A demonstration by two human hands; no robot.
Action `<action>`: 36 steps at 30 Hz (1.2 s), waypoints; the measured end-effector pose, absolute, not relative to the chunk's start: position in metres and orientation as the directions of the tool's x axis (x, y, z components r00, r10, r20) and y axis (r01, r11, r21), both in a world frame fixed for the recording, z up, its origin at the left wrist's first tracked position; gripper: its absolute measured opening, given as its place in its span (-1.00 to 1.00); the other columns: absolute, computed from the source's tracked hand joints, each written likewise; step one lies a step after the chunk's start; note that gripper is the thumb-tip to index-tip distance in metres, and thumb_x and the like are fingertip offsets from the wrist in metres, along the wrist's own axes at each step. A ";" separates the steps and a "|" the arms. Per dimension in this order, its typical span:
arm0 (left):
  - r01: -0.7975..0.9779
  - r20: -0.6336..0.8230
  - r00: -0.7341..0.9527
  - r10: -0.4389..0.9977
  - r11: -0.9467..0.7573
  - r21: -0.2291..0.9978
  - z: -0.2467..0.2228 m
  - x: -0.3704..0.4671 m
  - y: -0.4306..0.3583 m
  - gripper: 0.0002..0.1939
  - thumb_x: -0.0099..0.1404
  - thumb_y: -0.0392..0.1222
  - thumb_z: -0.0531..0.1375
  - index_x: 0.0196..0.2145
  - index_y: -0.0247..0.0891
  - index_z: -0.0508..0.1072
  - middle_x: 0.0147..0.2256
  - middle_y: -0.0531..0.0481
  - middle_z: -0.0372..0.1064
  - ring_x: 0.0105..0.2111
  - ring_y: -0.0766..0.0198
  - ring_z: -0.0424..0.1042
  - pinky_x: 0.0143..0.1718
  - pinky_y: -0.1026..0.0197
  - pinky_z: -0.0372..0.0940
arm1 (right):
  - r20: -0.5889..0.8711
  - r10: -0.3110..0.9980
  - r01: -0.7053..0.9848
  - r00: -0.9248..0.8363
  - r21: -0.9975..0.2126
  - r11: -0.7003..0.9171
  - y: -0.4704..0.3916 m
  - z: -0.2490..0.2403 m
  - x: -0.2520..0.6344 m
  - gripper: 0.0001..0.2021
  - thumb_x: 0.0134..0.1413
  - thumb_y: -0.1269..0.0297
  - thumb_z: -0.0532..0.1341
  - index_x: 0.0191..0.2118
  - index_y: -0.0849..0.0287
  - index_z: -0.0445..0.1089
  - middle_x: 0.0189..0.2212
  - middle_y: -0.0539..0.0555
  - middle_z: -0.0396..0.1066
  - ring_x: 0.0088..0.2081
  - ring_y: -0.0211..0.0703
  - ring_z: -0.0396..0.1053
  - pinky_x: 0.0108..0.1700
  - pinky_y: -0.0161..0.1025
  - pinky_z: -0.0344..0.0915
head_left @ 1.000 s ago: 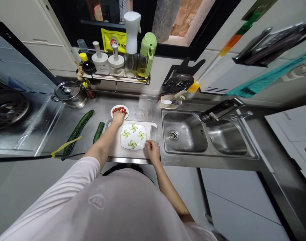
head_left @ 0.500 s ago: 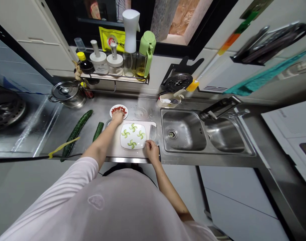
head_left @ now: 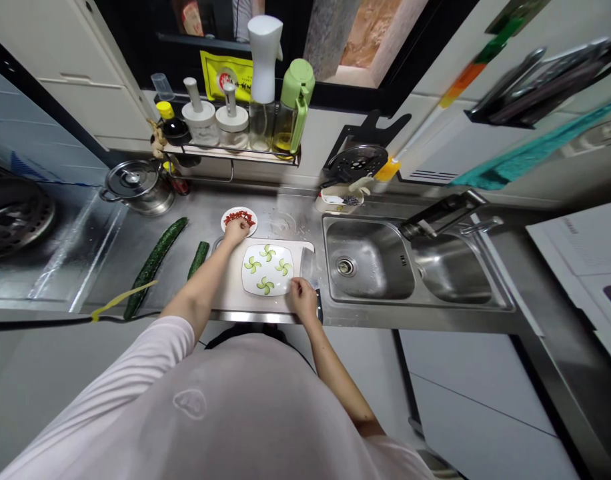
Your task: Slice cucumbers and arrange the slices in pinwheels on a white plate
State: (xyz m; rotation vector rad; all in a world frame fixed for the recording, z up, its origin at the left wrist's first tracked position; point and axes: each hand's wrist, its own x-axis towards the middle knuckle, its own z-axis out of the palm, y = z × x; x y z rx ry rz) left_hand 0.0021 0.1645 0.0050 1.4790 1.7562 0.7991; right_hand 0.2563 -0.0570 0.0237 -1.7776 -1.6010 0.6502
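Observation:
My left hand reaches over a small white plate of chopped red pieces. Its fingers are drawn together at the pieces; what lies between them is too small to see. Close to the right corner of a larger white plate, my right hand is closed, and whether it grips the rim is unclear. Several green pinwheels of cut slices lie on that plate. Under it is a pale cutting board. A knife rests at the board's right side, its handle partly behind my right hand.
A long cucumber and a shorter cucumber piece lie left of the board. A lidded pot stands behind them. The double sink is to the right. Bottles and jars fill a wall rack.
My left hand has shifted very slightly over the red pieces, its fingers drawn closer together. The right hand stays by the larger plate. The camera view has moved slightly.

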 end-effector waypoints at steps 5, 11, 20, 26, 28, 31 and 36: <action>0.259 -0.187 -0.232 0.955 0.246 0.934 -0.008 0.003 0.165 -0.84 -0.02 -0.28 0.26 -0.39 -0.32 0.48 -0.50 0.03 0.40 -0.44 0.32 0.37 -0.27 0.25 0.31 | 0.058 0.991 0.662 0.121 -0.749 -0.037 -0.056 0.026 0.254 -0.71 0.19 0.20 0.00 -0.23 0.17 0.43 -0.33 0.10 0.45 -0.34 -0.13 0.35 -0.24 -0.24 0.23; 0.047 -0.231 -0.231 0.945 0.248 0.968 -0.025 -0.006 0.166 -0.76 -0.04 -0.27 0.27 -0.34 -0.36 0.51 -0.46 -0.02 0.46 -0.44 0.32 0.42 -0.22 0.19 0.35 | 0.057 0.991 0.663 0.117 -0.748 -0.036 -0.055 0.025 0.250 -0.73 0.19 0.21 0.01 -0.24 0.15 0.43 -0.32 0.09 0.45 -0.36 -0.14 0.34 -0.25 -0.25 0.22; -0.116 -0.265 -0.273 0.925 0.242 0.963 -0.004 0.001 0.146 -0.77 -0.02 -0.24 0.29 -0.35 -0.33 0.45 -0.47 -0.02 0.46 -0.40 0.27 0.47 -0.18 0.14 0.37 | 0.110 0.989 0.634 0.100 -0.773 0.022 -0.045 0.027 0.246 -0.74 0.18 0.21 0.02 -0.25 0.17 0.43 -0.38 0.08 0.44 -0.38 -0.14 0.33 -0.29 -0.24 0.22; -0.050 -0.154 -0.062 0.986 0.151 0.987 0.015 0.034 0.103 -0.80 0.09 -0.23 0.22 -0.28 -0.31 0.43 -0.46 -0.01 0.44 -0.37 0.28 0.45 -0.20 0.19 0.31 | 0.180 0.979 0.608 0.094 -0.789 0.087 -0.020 0.038 0.241 -0.76 0.18 0.22 0.04 -0.25 0.17 0.42 -0.38 0.08 0.42 -0.35 -0.14 0.34 -0.25 -0.24 0.24; -0.025 -0.130 0.021 0.991 0.131 0.991 0.022 0.047 0.085 -0.79 0.12 -0.22 0.20 -0.25 -0.29 0.41 -0.47 0.01 0.43 -0.38 0.30 0.44 -0.26 0.23 0.30 | 0.195 0.978 0.610 0.079 -0.785 0.108 -0.012 0.044 0.239 -0.76 0.18 0.22 0.04 -0.23 0.17 0.42 -0.39 0.07 0.41 -0.35 -0.14 0.33 -0.25 -0.24 0.25; 0.026 -0.056 0.160 0.985 0.052 0.998 0.034 0.060 0.059 -0.78 0.18 -0.20 0.16 -0.18 -0.26 0.38 -0.47 0.06 0.39 -0.39 0.33 0.41 -0.29 0.27 0.27 | 0.203 0.979 0.627 0.020 -0.765 0.146 -0.003 0.053 0.236 -0.75 0.20 0.21 0.05 -0.18 0.17 0.43 -0.36 0.08 0.38 -0.32 -0.14 0.33 -0.24 -0.24 0.25; 0.192 0.010 0.323 0.946 -0.077 0.978 0.054 0.064 0.034 -0.71 0.23 -0.21 0.13 -0.07 -0.20 0.34 -0.42 0.10 0.39 -0.35 0.33 0.41 -0.23 0.27 0.25 | 0.199 0.970 0.666 -0.138 -0.707 0.239 0.006 0.059 0.232 -0.77 0.21 0.22 0.09 -0.13 0.11 0.45 -0.27 0.10 0.35 -0.18 -0.08 0.31 -0.12 -0.20 0.24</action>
